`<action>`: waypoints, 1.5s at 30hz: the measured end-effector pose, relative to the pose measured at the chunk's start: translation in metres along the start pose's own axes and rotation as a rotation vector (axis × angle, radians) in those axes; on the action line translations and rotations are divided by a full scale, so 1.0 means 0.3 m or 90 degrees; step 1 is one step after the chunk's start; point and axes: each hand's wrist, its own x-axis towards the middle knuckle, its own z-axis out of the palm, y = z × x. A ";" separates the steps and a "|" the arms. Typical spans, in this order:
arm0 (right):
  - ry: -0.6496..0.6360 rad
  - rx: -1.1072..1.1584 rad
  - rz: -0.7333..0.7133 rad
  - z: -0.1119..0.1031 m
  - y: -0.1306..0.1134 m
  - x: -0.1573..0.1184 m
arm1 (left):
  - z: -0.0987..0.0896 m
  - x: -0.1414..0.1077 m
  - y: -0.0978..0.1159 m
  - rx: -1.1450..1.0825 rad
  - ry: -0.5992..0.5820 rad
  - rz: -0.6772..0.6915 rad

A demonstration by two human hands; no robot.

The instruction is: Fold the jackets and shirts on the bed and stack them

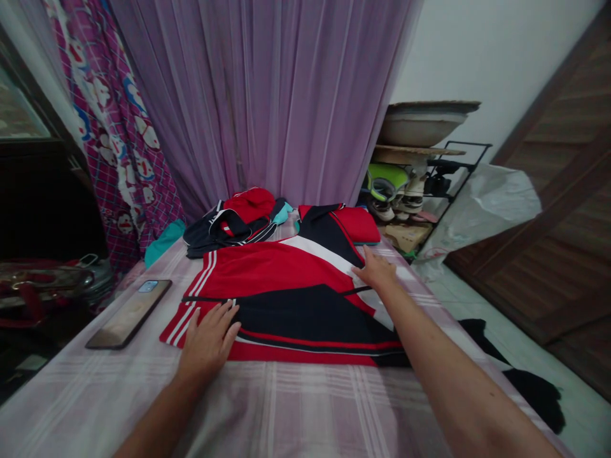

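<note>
A red, black and white garment (286,273) lies spread sideways on the checked pink cloth (305,407) in front of me. Its striped red edge is at the left. My left hand (210,334) rests on that left part, fingers spread and pointing away from me. Over the garment's right part is my right hand (377,270), its thumb and forefinger apart at the white and black fabric; its other fingers are partly hidden. Neither hand visibly holds fabric.
A phone (128,315) lies at the left. Behind the garment are a crumpled dark and red clothing pile (233,219) and folded red clothing (360,226). Purple curtains (267,95) hang at the back. A rack with shoes (413,197) stands at the right.
</note>
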 end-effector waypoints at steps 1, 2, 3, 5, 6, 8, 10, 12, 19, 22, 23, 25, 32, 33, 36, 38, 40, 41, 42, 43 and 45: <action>-0.025 -0.013 -0.008 0.010 0.000 0.030 | 0.003 -0.002 -0.003 0.000 0.000 0.002; -0.035 -0.023 -0.014 0.025 0.000 0.053 | 0.005 -0.004 -0.006 0.000 0.001 0.004; -0.029 -0.033 -0.015 0.042 -0.001 0.071 | 0.007 -0.006 -0.009 0.001 0.003 0.008; 0.014 -0.051 -0.008 0.079 0.000 0.094 | 0.009 -0.009 -0.012 0.002 0.001 0.020; 0.034 -0.060 -0.001 0.096 0.002 0.101 | 0.009 -0.010 -0.013 0.003 0.001 0.023; 0.045 -0.074 0.009 0.119 0.007 0.111 | 0.009 -0.011 -0.012 0.003 -0.006 0.020; 0.043 -0.081 0.019 0.122 0.008 0.116 | 0.008 -0.010 -0.010 0.002 -0.014 0.010; 0.055 -0.076 0.018 0.109 -0.003 0.109 | 0.007 -0.008 -0.007 -0.001 -0.020 0.004; 0.097 0.064 -0.271 0.127 -0.110 -0.081 | 0.000 -0.007 0.008 -0.013 -0.011 0.004; -0.006 0.032 -0.297 0.171 -0.120 -0.159 | -0.004 -0.005 0.019 -0.014 0.003 0.007; -0.023 0.021 -0.281 0.176 -0.120 -0.174 | -0.005 -0.004 0.022 -0.014 0.008 0.006; -0.009 0.026 -0.247 0.168 -0.126 -0.201 | -0.005 -0.003 0.026 -0.015 0.013 0.002; 0.029 0.109 -0.435 0.146 -0.220 -0.414 | -0.014 0.004 0.040 -0.011 0.000 -0.011; 0.001 0.096 -0.454 0.157 -0.218 -0.435 | -0.016 0.005 0.042 -0.006 -0.002 -0.012; -0.037 0.063 -0.406 0.192 -0.169 -0.440 | -0.022 0.009 0.048 0.006 -0.005 -0.017; -0.039 0.060 -0.366 0.206 -0.124 -0.415 | -0.027 0.011 0.050 0.009 -0.001 -0.021; -0.046 0.064 -0.346 0.210 -0.096 -0.395 | -0.039 0.014 0.056 0.018 0.010 -0.025; -0.048 0.066 -0.339 0.210 -0.091 -0.391 | -0.048 0.017 0.063 0.024 0.019 -0.024; -0.049 0.070 -0.334 0.208 -0.092 -0.390 | -0.059 0.022 0.076 0.031 0.029 -0.019; -0.050 0.073 -0.331 0.205 -0.096 -0.393 | -0.070 0.028 0.094 0.034 0.037 -0.006; -0.047 0.078 -0.328 0.200 -0.107 -0.402 | -0.089 0.048 0.149 0.026 0.035 0.043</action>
